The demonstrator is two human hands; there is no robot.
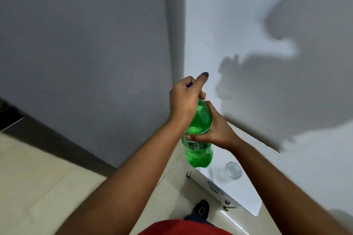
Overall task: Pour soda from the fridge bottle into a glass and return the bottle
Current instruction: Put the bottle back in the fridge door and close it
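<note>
while the left hand (184, 99) grips the cap and the right hand (214, 129) clasps the bottle (198, 150), fizz may spray past the glass (233, 170).

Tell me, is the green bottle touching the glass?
Apart. The head view shows the green bottle held up in both hands, with bare white surface between its base and the glass.

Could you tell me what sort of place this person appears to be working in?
Probably a plain room in a home, perhaps near a kitchen. Painted walls meet at a corner, the floor is pale tile, and a small white table carries an empty glass beside the green soda bottle.
</note>
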